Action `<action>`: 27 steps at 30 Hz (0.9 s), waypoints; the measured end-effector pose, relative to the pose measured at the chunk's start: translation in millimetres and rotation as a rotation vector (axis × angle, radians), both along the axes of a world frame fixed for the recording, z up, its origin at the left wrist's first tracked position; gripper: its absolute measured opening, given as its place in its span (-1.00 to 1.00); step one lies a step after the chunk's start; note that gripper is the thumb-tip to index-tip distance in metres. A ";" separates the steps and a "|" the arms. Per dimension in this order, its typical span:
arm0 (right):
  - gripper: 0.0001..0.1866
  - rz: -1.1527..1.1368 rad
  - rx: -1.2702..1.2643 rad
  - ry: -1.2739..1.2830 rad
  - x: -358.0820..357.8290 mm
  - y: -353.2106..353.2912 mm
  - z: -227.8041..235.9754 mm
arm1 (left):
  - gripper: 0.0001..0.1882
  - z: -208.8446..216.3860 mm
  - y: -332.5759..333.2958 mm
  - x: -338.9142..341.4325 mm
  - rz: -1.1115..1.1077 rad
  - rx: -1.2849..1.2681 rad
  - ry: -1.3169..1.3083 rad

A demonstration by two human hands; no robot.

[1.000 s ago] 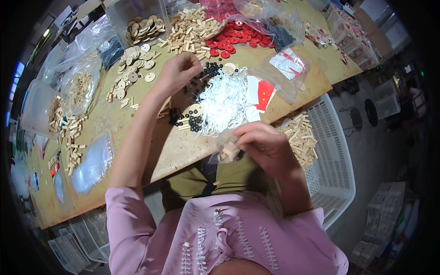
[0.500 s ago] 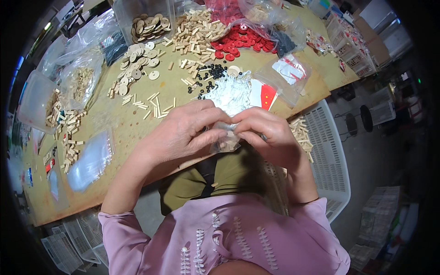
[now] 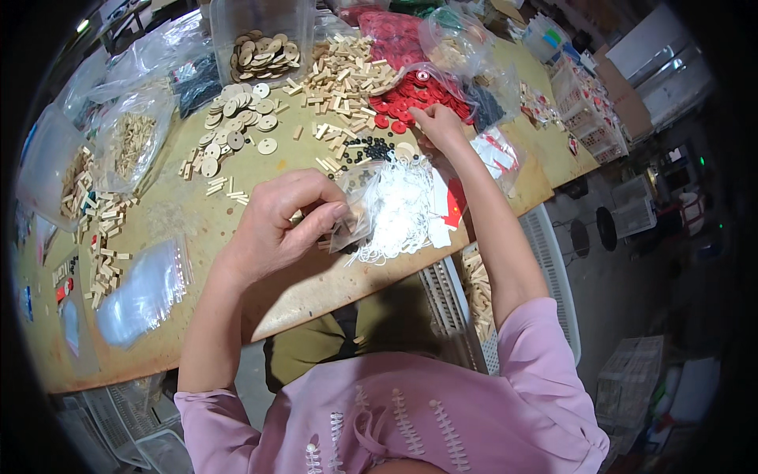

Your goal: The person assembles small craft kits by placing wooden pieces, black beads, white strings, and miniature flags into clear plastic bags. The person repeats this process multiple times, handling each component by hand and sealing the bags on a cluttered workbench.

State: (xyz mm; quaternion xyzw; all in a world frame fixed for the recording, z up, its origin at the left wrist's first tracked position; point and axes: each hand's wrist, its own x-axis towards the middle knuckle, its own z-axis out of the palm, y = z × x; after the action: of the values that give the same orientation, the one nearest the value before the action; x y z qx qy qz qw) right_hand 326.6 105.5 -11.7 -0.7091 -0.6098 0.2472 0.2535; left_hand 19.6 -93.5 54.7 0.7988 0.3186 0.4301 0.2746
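Observation:
My left hand (image 3: pixel 288 217) pinches a small clear plastic bag (image 3: pixel 359 212) above the table's near edge; something pale shows inside it. Stretched toward the back, my right hand (image 3: pixel 439 126) reaches the heap of red discs (image 3: pixel 414 93), its fingertips at the heap's front edge. Whether a disc is between those fingers cannot be made out. Beside the bag lies a tangle of white strings (image 3: pixel 399 213). Small black beads (image 3: pixel 369 148) are spread just behind the strings. A red paper flag (image 3: pixel 454 204) with yellow marks lies partly behind my right forearm.
Wooden blocks (image 3: pixel 343 75) are piled at the back, next to wooden discs (image 3: pixel 237 118) and a clear bin (image 3: pixel 260 59). Empty-looking clear bags (image 3: pixel 146 292) lie at the left front. A white plastic basket (image 3: pixel 549 253) stands right of the table.
My hands were together at the bag near my lap. The right one has let go and moved to the red discs; the left has lifted the bag over the table.

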 end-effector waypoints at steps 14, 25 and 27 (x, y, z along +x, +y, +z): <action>-0.74 0.158 0.051 0.496 0.3 6.2 3.9 | -0.90 -9.9 9.0 -10.7 0.113 0.146 0.066; -0.76 0.718 -0.003 0.527 -87.0 -145.1 104.5 | -0.89 -14.0 10.2 -12.7 0.104 0.191 0.143; -0.74 0.698 0.056 0.455 -82.8 -147.5 100.2 | -0.89 -15.3 11.7 -11.1 0.088 0.205 0.148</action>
State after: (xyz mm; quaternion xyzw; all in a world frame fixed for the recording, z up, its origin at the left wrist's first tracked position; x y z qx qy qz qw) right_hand 243.8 -42.0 88.5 -0.3800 -0.7483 0.4522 0.3019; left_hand 8.5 -81.7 39.5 0.8375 0.3268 0.4121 0.1482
